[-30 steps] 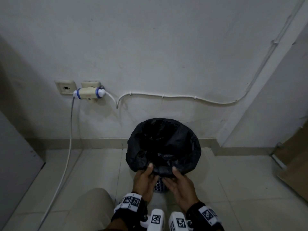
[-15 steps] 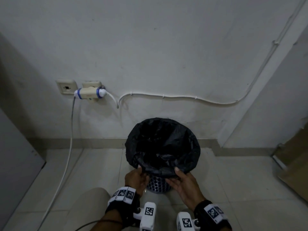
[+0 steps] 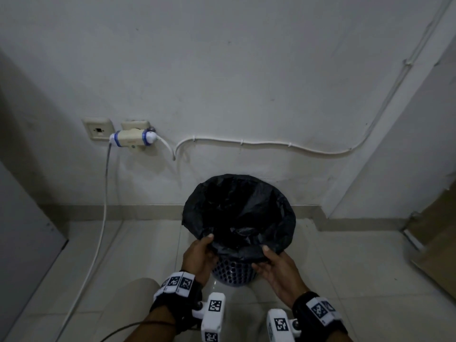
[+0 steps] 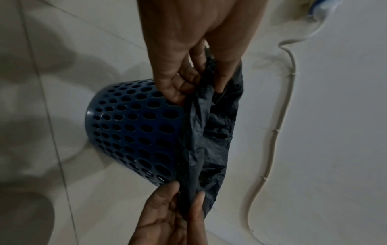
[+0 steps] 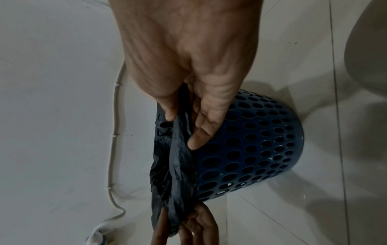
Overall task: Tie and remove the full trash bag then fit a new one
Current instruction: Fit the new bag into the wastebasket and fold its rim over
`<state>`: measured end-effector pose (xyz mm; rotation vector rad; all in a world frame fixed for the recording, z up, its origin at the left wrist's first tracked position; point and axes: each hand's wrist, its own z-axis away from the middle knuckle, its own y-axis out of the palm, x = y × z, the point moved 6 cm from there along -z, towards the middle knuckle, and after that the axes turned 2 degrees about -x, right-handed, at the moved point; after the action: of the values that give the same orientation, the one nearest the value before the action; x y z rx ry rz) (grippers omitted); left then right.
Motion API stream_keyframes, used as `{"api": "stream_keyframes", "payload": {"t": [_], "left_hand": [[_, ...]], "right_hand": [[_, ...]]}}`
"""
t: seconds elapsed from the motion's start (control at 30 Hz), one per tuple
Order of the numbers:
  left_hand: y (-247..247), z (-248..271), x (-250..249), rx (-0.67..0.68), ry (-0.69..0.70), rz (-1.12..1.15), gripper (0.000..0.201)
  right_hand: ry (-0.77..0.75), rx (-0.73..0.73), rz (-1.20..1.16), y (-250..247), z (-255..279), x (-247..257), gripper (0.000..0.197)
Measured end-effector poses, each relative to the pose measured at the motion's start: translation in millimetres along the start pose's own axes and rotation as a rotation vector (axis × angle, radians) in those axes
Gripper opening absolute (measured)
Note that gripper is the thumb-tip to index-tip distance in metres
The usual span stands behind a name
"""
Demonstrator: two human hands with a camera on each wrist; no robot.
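Observation:
A black trash bag (image 3: 239, 213) lines a blue perforated bin (image 3: 233, 270) that stands on the tiled floor against the wall. The bag's mouth is folded over the bin's rim. My left hand (image 3: 201, 255) pinches the folded bag edge (image 4: 201, 106) at the near left of the rim, thumb on top. My right hand (image 3: 272, 264) pinches the bag edge (image 5: 180, 132) at the near right of the rim. The bin (image 4: 134, 129) shows its holed side below the fold, and the bin wall (image 5: 251, 140) appears again under my right fingers. The bag's inside is dark.
A white wall with a socket and plug adapter (image 3: 132, 139) rises behind the bin. A white cable (image 3: 259, 144) runs along the wall, and another cable (image 3: 98, 230) drops to the floor at the left. My knee (image 3: 138, 304) is at lower left. A brown board (image 3: 434, 245) leans at right.
Both hands have moved apart along the near rim, left hand leftward and right hand rightward, and the bag's fold now sits lower over the bin's side.

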<state>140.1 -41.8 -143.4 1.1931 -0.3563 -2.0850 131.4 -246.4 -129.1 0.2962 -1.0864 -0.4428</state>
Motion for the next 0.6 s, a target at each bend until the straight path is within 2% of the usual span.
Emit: {"api": "stream_keyframes", "payload": {"t": [0.07,0.13,0.2,0.33,0.47,0.6], "left_hand": [[5,3,4,0.040,0.015,0.016,0.022],[2,1,10,0.003,0.047,-0.010,0.030],[-3,-3,16,-0.056,0.075,-0.022,0.041],[4,5,25,-0.023,0.082,-0.016,0.030],[7,11,36,0.060,0.028,0.009,0.037],[0,12,29,0.023,0.047,0.070,0.035]], "right_hand": [[0.004,-0.039,-0.042,-3,-3,4,0.037],[0.009,-0.083,-0.098,-5,-4,5,0.044],[0.031,-0.088,-0.119,-3,0,2,0.038],[0.130,-0.051,-0.028,10,9,-19,0.043],[0.038,-0.074,-0.057,14,7,-23,0.042],[-0.018,-0.061,-0.072,14,3,-16,0.041]]}}
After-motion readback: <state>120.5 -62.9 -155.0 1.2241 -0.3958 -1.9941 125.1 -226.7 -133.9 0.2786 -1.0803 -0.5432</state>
